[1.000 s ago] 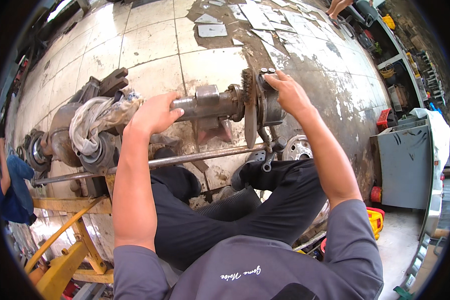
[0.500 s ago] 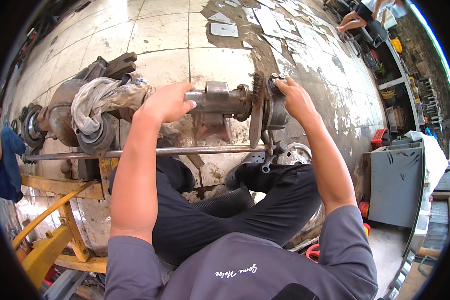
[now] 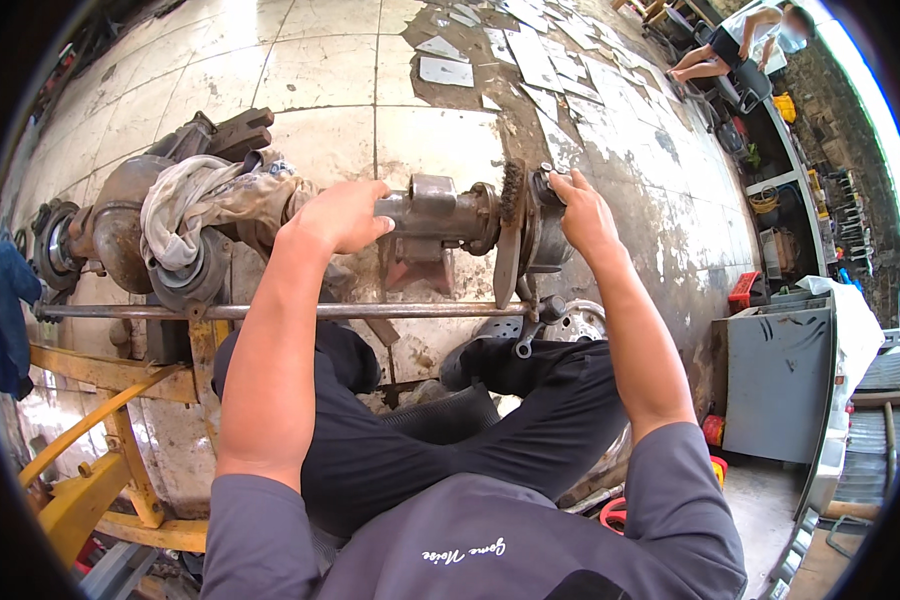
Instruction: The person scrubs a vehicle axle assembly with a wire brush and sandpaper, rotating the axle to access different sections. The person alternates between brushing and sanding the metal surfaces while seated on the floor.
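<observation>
A greasy vehicle axle [image 3: 438,217] lies crosswise before my knees, its round differential housing [image 3: 125,225] at the left. My left hand [image 3: 342,218] grips the axle tube from above, fingers and thumb over its top. At the right end, the fingers of my right hand [image 3: 585,208] are bent over the top of the round hub [image 3: 550,235], by some bolt heads. Between the hub and the tube's flange leans a wire brush [image 3: 510,240], bristles up and handle down; neither hand visibly touches it. A dirty rag [image 3: 195,205] drapes over the axle beside my left hand.
A long metal rod [image 3: 370,311] runs along the axle's near side. Yellow metal frame parts [image 3: 120,460] stand at the lower left. Broken tiles [image 3: 535,60] litter the far floor. To the right are a grey cabinet [image 3: 778,385] and a red crate [image 3: 742,292]. Another person [image 3: 745,45] sits far right.
Both hands keep nearly the same places on the axle. The view has shifted slightly, and the person at the far right shows more fully.
</observation>
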A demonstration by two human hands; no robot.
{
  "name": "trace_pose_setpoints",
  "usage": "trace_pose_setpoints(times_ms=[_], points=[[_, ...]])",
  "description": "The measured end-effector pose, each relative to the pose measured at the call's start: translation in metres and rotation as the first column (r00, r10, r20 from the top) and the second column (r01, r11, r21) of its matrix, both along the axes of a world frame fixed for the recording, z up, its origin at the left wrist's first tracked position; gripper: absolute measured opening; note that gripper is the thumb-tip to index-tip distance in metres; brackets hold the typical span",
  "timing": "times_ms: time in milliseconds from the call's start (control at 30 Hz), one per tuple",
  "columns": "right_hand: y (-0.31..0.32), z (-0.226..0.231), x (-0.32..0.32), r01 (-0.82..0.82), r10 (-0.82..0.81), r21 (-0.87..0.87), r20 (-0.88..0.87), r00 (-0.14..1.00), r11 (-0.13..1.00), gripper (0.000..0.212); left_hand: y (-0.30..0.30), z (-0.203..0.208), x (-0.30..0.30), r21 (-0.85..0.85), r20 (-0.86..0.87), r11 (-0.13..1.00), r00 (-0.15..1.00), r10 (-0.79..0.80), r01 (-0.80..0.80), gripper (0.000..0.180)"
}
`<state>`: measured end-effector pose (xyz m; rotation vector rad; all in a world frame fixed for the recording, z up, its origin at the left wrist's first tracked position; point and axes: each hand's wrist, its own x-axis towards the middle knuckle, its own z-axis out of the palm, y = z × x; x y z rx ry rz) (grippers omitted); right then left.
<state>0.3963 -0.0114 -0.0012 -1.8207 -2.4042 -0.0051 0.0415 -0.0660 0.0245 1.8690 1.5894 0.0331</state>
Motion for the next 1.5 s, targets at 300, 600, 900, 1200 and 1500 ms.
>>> trace_pose_setpoints(times_ms=[300, 600, 900, 1200, 1500], points=[[-0.011, -0.003, -0.008, 0.002, -0.002, 0.027, -0.031, 1.000, 1.000, 0.051, -0.001, -0.013, -0.002, 0.061, -0.004, 0.998, 1.000, 0.016, -0.015, 0.051], [-0.027, -0.001, -0.004, -0.044, 0.046, 0.074, -0.032, 0.998, 0.996, 0.054, -0.006, -0.015, -0.002, 0.063, 0.009, 0.998, 1.000, 0.016, -0.016, 0.051], [-0.003, 0.007, 0.005, 0.060, -0.060, -0.007, -0.022, 0.998, 0.998, 0.062, -0.002, 0.004, -0.003, -0.051, -0.017, 0.999, 1.000, 0.009, -0.010, 0.053], [0.009, 0.006, 0.005, 0.054, -0.054, 0.024, -0.003, 0.999, 0.998, 0.068, 0.000, -0.001, -0.009, -0.028, 0.002, 0.999, 1.000, 0.019, -0.019, 0.053], [-0.001, 0.010, -0.005, 0.017, -0.016, 0.037, -0.015, 1.000, 0.999, 0.067, 0.001, -0.013, -0.011, 0.046, -0.025, 0.999, 1.000, 0.007, -0.006, 0.053]])
